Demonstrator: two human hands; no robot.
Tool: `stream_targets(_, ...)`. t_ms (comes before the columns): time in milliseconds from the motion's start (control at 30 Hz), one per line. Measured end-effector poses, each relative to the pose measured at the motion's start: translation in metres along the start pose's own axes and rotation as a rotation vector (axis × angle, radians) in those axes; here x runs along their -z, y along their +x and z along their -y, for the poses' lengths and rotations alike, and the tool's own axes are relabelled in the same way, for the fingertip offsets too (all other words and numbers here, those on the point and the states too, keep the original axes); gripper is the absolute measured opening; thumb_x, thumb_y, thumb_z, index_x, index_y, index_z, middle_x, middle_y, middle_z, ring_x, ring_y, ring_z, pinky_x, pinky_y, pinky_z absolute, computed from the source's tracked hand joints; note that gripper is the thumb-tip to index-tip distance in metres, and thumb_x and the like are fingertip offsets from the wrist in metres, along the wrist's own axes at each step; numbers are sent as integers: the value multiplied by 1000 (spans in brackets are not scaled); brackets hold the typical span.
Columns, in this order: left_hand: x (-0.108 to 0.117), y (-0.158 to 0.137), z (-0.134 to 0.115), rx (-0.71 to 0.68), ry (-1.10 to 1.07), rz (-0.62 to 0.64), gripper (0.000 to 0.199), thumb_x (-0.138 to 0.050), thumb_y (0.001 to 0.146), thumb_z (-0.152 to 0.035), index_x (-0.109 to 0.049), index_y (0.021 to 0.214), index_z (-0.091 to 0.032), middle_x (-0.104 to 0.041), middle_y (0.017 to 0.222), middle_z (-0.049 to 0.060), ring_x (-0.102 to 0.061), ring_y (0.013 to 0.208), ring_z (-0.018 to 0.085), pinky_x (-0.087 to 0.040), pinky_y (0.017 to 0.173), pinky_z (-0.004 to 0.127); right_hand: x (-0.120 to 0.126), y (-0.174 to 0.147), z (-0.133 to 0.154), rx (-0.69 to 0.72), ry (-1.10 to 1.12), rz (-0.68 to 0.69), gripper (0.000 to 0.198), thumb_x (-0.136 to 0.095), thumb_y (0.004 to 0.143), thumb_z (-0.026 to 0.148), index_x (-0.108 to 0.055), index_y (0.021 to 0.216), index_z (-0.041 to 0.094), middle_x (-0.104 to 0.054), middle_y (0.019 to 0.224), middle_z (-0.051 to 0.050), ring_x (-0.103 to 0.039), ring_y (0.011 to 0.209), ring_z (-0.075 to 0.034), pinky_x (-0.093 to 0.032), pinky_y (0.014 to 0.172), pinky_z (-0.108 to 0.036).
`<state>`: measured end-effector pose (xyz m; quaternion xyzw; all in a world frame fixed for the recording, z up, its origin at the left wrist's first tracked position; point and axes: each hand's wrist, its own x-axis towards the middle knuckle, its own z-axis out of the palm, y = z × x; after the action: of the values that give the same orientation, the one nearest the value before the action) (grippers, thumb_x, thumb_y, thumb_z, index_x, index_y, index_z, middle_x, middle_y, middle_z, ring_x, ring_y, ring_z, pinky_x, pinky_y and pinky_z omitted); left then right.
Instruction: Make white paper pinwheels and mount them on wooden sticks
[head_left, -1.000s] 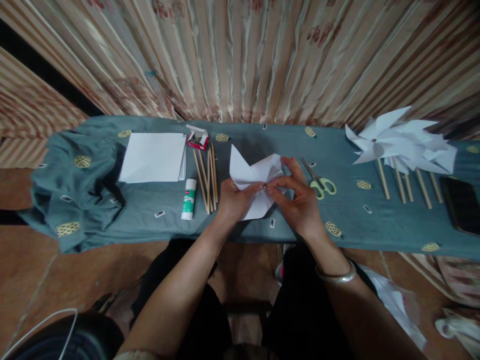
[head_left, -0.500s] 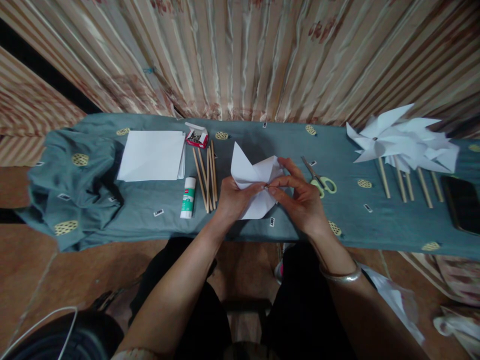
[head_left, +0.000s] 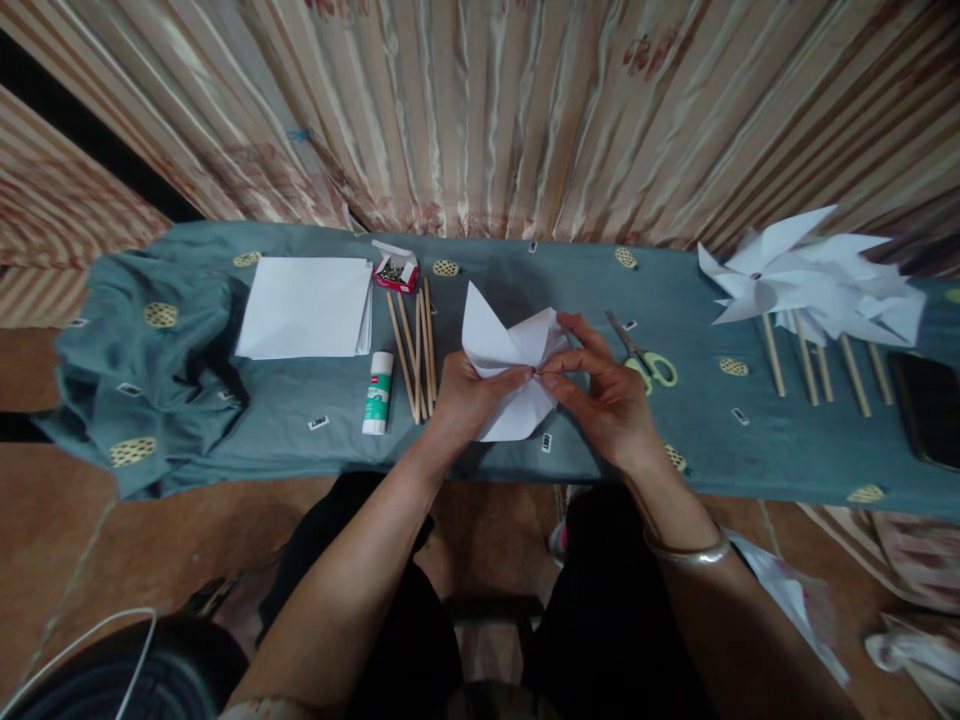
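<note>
A white paper pinwheel (head_left: pixel 501 345), its blades folded toward the middle, is held just above the cloth. My left hand (head_left: pixel 466 395) grips it from the left, the thumb pressed near its centre. From the right, my right hand (head_left: pixel 604 400) pinches thumb and index finger at that centre. A tiny dark thumbtack (head_left: pixel 537 372) seems to be between those fingertips, mostly hidden by them. The other fingers of my right hand bend over the paper's right edge.
On the teal cloth (head_left: pixel 285 455) lie a paper stack (head_left: pixel 304 305), a red box (head_left: pixel 396 272) of metal tacks, wooden sticks (head_left: pixel 417 355), a glue stick (head_left: pixel 378 395) and scissors (head_left: pixel 651 362). Finished pinwheels (head_left: pixel 810 285) and a black phone (head_left: pixel 926 410) lie right.
Both hands keep almost the same hold at the pinwheel's centre. The view has shifted very slightly; nothing was let go.
</note>
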<state>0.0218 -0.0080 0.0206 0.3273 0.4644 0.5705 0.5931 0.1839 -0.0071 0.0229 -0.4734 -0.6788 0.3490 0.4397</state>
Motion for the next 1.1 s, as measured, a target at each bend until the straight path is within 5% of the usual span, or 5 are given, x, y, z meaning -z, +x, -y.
stream_targets(1100, 4, -4, -1, -23, 142, 78, 33, -85, 54, -27, -76, 81, -11, -77, 79, 6, -70, 69, 20, -55, 65, 29, -4, -2, 4, -1, -24, -30, 8, -66, 83, 32, -68, 80, 25, -53, 145, -2, -34, 145, -27, -19, 120, -55)
